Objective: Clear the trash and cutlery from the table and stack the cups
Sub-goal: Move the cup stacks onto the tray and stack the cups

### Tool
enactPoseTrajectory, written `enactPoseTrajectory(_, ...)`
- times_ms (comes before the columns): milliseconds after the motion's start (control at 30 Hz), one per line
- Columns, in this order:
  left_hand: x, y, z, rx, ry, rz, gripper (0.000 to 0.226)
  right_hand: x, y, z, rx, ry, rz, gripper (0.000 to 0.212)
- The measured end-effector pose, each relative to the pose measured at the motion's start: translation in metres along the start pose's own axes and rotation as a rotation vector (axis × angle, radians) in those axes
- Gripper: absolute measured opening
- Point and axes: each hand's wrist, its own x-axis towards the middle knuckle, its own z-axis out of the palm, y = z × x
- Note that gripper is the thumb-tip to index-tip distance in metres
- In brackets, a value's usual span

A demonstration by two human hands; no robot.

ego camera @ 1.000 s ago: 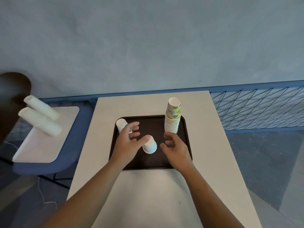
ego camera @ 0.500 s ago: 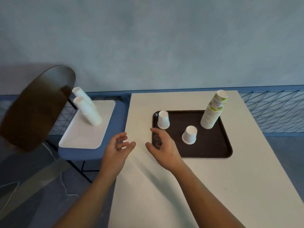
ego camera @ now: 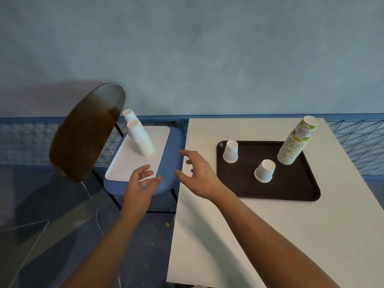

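One pale, smooth, rectangular bench (ego camera: 259,235) fills the right side. Left of it stands one chair (ego camera: 170,146) with a blue padded seat and a dark, glossy oval back (ego camera: 87,132).

Two trays are in view. A dark brown tray (ego camera: 291,190) with rounded corners lies toward the bench's far right corner; a white tray (ego camera: 128,167) of like shape lies on the chair seat.

On the brown tray's far right corner stands one tall stack (ego camera: 295,146) of inverted paper cups, ribbed by its many rims, leaning slightly, the top cup printed green and yellow. Two single white cups stand rim down on the same tray: one cup (ego camera: 230,151) at its far left corner, another (ego camera: 265,171) near its middle. On the white tray's far end stand what look like two short white stacks (ego camera: 141,138), tilted left, one behind the other; the cups in each cannot be counted.

Two bare hands hover, holding nothing. The left hand (ego camera: 141,183) is above the chair seat's near edge, fingers apart and loosely curled. The right hand (ego camera: 197,175) is over the bench's left edge, fingers spread, well left of the brown tray.
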Motion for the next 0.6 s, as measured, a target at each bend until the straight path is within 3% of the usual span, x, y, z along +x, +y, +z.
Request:
enactPoseTrajectory(367, 0.034, -0.014, -0.026, 0.0, 0.08, -0.084, 0.056, 0.047, -0.015, 0.004, -0.05, -0.137, -0.042, 0.07)
enactPoseTrajectory(600, 0.104, -0.027, -0.055, 0.077, 0.027, -0.14, 0.061, 0.108, -0.019, 0.049, -0.082, -0.158, 0.04, 0.075)
